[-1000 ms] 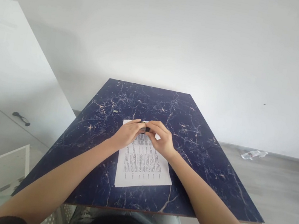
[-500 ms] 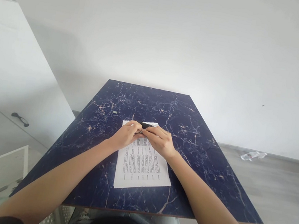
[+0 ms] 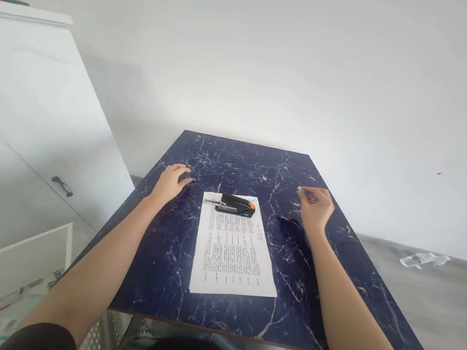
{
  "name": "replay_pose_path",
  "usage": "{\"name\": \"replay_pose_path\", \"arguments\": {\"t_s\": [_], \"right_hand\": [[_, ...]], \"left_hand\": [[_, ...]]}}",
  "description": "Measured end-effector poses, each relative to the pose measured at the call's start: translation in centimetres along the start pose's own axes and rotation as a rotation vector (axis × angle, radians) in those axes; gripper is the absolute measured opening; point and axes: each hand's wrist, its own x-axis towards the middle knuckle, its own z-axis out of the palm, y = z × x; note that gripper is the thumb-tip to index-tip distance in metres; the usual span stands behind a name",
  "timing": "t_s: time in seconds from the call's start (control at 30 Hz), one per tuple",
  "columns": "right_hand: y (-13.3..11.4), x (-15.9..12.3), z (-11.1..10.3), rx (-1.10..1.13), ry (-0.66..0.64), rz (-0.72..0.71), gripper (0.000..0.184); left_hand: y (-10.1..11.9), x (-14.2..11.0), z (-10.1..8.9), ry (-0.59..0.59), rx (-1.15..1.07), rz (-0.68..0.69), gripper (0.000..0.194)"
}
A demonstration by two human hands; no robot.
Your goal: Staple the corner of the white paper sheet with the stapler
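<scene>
Our left hand point(image 3: 169, 184), fingers parted, and pinched right hand point(image 3: 316, 208) flank a black stapler point(image 3: 236, 205) atop a printed sheet point(image 3: 230, 261). We cannot tell whether the right grips anything.

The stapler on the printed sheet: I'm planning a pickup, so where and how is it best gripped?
Grip the stapler around its thick black body, probably coming from the right: that bulky, orange-tipped end seems to offer the most to hold, while the thin metal rail juts out leftward.
</scene>
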Motion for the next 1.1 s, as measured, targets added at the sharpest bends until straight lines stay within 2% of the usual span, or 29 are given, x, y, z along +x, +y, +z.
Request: {"name": "replay_pose_path", "arguments": {"t_s": [0.1,0.2,0.37,0.53,0.7,0.8,0.97,1.03,1.1], "right_hand": [[4.1,0.8,-0.4,-0.130,-0.072,0.223,0.021],[6.5,0.6,-0.3,-0.195,-0.182,0.359,0.018],[7.1,0.6,0.0,-0.270,-0.262,0.324,0.012],[7.5,0.7,0.2,-0.275,-0.252,0.307,0.014],[8.3,0.3,0.7,-0.335,-0.185,0.242,0.025],[8.2,0.1,0.9,-0.334,-0.178,0.208,0.026],[7.8,-0.1,1.0,-0.304,-0.167,0.233,0.028],[7.6,-0.1,1.0,-0.292,-0.179,0.244,0.029],[7.3,0.0,1.0,-0.287,-0.195,0.258,0.029]], "left_hand": [[-0.9,-0.1,1.1,-0.136,0.038,0.012,0.035],[-0.6,-0.3,2.1,-0.172,0.053,0.005,0.040],[-0.4,-0.1,2.6,-0.136,0.078,-0.001,0.031],[-0.8,0.2,2.5,-0.099,-0.006,0.036,0.031],[-0.3,0.2,2.6,0.001,-0.347,0.023,0.024],[0.5,0.3,2.7,0.041,-0.687,-0.132,0.016],[1.1,0.6,2.2,0.136,-1.341,-0.474,0.024],[1.0,0.6,1.9,0.112,-1.443,-0.546,0.025],[1.0,0.5,1.7,0.072,-1.444,-0.586,0.023]]}}
